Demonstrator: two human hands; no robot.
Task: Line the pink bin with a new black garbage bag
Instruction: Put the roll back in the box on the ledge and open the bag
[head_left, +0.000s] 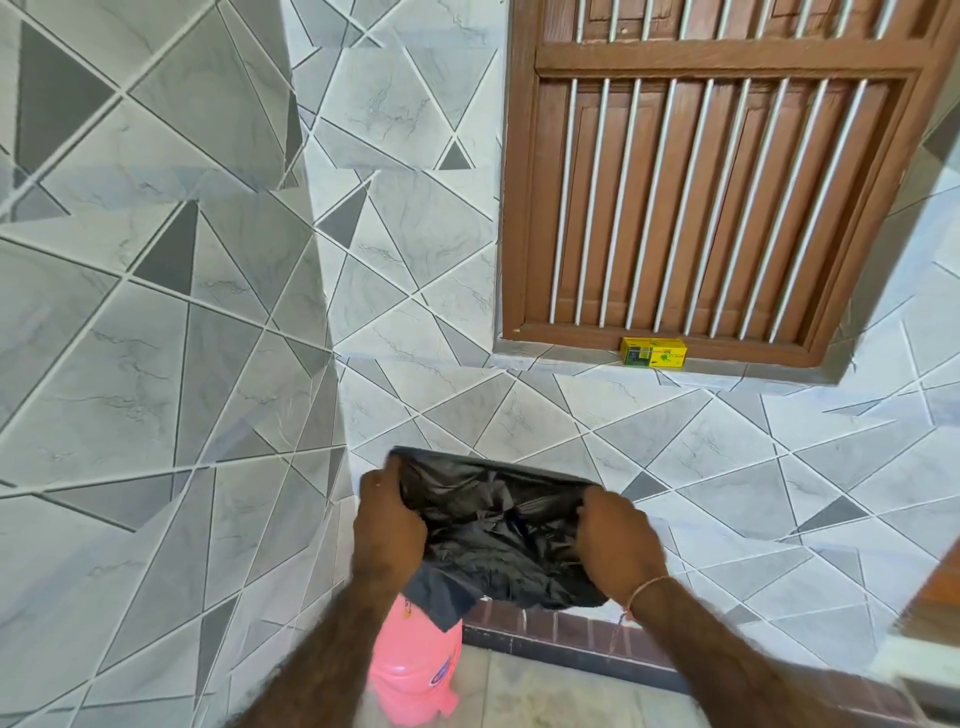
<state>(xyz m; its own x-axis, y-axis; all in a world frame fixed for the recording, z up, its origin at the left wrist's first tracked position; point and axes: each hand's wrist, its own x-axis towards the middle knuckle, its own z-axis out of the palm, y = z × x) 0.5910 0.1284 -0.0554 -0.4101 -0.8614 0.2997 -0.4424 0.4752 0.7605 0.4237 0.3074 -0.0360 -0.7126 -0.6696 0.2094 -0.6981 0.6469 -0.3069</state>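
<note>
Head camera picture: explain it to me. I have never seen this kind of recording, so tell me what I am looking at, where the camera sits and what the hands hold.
There is no machine here. A person wears one wide-angle camera on the head, looking forward and down, so the two arms reaching in from the bottom edge are that person's own. The wide lens bends the straight lines.

The left hand and the right hand each have a grip on the black garbage bag, holding it up, crumpled, between them. Below it, on the floor, stands the pink bin; the bag hangs above it and is not yet fitted inside it.

Behind is a wall of grey tiles and a brown barred window. On the sill lies a small yellow box.
</note>
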